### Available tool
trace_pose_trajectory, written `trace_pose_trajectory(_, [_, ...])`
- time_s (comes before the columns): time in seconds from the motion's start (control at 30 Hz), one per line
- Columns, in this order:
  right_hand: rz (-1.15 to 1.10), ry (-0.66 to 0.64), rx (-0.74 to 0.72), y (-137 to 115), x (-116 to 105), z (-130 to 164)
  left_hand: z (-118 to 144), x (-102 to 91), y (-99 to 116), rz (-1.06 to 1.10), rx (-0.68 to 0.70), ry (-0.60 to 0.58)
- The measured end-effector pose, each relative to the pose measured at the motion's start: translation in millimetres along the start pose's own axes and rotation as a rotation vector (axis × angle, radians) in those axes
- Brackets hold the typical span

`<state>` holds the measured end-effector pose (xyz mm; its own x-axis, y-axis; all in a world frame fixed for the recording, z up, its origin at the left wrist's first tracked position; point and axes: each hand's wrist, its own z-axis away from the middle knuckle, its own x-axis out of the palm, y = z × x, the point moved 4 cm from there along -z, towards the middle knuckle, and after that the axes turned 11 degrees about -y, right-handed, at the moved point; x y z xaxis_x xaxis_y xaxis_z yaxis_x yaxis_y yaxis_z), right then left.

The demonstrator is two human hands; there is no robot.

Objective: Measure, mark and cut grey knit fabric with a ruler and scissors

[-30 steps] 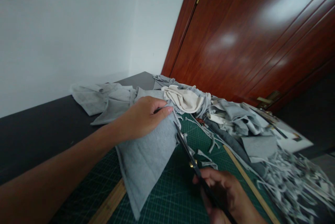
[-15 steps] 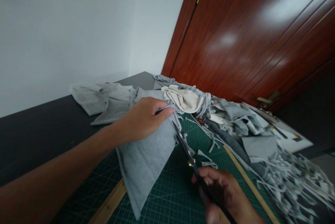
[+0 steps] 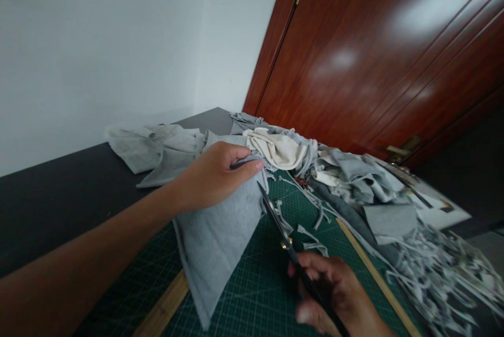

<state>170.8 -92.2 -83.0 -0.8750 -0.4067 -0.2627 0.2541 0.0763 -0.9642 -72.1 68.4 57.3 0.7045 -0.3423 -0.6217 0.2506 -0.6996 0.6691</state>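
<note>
Right now a grey cloth piece lies draped on the green cutting mat, its upper edge pinched between the thumb and fingers of the left hand, which are clamped together on it. Just beside those fingertips, along the cloth's right edge, run the dark blades of the scissors, nearly together at the tip. The right hand holds the scissors, fingers curled tight around the handles. Beyond the left fingers sits a cream cloth amid a heap of grey scraps. Right of the scissor hand a wooden ruler lies on the mat, with loose strips past it. Everything rests on a dark bench, with a reddish wooden door behind.
</note>
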Motion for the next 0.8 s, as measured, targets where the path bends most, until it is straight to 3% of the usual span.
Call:
trace_pose_trajectory(0.33, [-0.020,-0.001,-0.050,-3.4,2.6,-3.7,4.6,-2.4,-5.4,0.352,-0.093,-0.013])
trace_pose_trajectory(0.8, [-0.101,0.072,-0.136,0.8,7.5,-7.1,2.3,1.2,-4.3,0.328,-0.063,-0.057])
